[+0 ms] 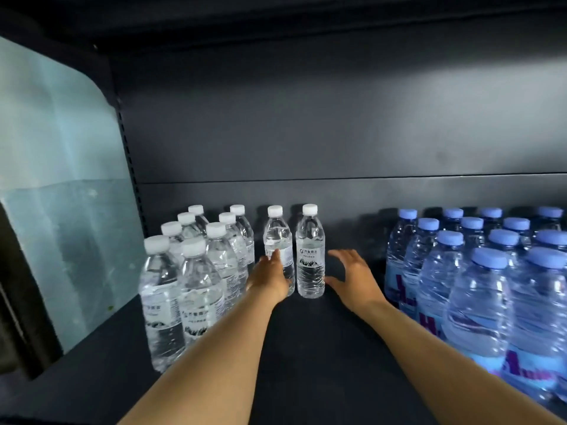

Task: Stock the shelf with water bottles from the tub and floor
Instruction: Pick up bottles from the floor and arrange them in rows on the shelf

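On the shelf (306,348), a bottle block (196,265) stands left and a larger block (478,271) right. Between them, at the back, two bottles (310,256) stand side by side, a hand at each side.

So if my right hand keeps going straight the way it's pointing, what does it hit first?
Probably nothing until the shelf's back wall. The right hand points into the gap between the nearest white-capped bottle and the blue-capped bottles, though depth is unclear.

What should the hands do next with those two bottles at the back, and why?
Probably draw both hands back for more bottles. The two white-capped bottles already stand upright at the back of the shelf. The left hand lies open against one; the right hand is open beside the other, holding nothing. Bare shelf remains in front.
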Demonstrator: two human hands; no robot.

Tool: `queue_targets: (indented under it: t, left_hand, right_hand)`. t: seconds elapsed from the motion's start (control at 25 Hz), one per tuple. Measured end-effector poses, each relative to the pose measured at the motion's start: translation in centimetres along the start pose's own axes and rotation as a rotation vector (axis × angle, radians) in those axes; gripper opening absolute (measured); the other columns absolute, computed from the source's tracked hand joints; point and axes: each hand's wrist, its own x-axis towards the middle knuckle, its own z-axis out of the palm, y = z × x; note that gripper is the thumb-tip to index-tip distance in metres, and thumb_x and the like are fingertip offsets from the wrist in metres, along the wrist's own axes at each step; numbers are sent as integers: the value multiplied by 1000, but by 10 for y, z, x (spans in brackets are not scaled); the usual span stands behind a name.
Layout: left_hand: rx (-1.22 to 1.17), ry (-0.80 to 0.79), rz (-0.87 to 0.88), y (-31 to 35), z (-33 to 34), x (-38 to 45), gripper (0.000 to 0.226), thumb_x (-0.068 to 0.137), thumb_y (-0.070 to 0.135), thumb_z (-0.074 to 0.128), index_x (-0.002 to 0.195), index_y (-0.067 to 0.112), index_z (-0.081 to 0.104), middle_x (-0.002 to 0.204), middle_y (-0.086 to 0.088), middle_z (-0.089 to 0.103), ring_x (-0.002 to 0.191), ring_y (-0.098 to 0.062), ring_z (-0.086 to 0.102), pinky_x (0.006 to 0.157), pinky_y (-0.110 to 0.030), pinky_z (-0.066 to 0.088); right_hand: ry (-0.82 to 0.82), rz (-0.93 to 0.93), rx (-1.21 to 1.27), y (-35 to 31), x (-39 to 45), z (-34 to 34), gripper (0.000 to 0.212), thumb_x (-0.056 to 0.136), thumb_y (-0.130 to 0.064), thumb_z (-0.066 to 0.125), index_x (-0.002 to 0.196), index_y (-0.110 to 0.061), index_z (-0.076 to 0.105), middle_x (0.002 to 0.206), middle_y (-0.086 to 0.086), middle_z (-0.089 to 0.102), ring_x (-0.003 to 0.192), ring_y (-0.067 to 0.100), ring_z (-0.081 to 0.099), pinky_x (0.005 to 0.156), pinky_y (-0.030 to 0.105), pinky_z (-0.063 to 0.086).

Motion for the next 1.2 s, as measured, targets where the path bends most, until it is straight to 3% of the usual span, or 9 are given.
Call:
queue_targets:
  t: [0.12,0.24,0.48,0.64,0.92,1.2]
  left_hand:
    - [273,10,90,11,-31,-51,82,84,23,66,148,21,15,153,-10,23,138,-29,29,108,-43,37]
    - [454,32,132,22,-63,-128,90,81,35,70,149,20,12,156,-12,13,143,-31,17,110,-44,31]
    - [501,24,165,34,-98,-294,104,78,46,69,150,22,-1,158,-14,-3,146,-32,-2,117,-49,13]
    - [513,25,191,39,-96,-376,105,79,50,66,150,23,-7,158,-14,-9,146,-30,-7,117,-48,8]
    - [490,-41,268,73,-48,-465,102,80,52,64,150,25,-6,157,-14,-11,146,-30,-9,118,-48,10]
    - [416,-191,382,143,87,-543,100,80,56,61,150,26,-3,157,-14,-8,146,-29,-7,117,-45,11]
  right_hand:
    - [-146,-50,-172,-29,-35,-42,62,88,-24,64,142,-20,35,144,3,32,135,25,30,112,32,26]
    - [-215,-119,-328,-59,-95,-89,74,85,-35,66,146,-23,27,146,3,25,136,28,26,113,35,26]
    - [-232,-146,-469,-96,-245,-185,84,78,-45,69,146,-29,23,150,-3,25,140,20,20,113,40,28]
    - [-143,-109,-397,-96,-337,-250,82,77,-46,71,145,-29,28,150,-5,28,140,18,18,114,35,25]
    - [-143,93,-405,-36,-462,-326,85,79,-51,67,147,-28,22,154,-3,21,144,21,11,116,38,20]
    - [-185,248,-387,85,-593,-344,83,80,-50,66,148,-26,24,154,0,21,144,22,11,116,41,22]
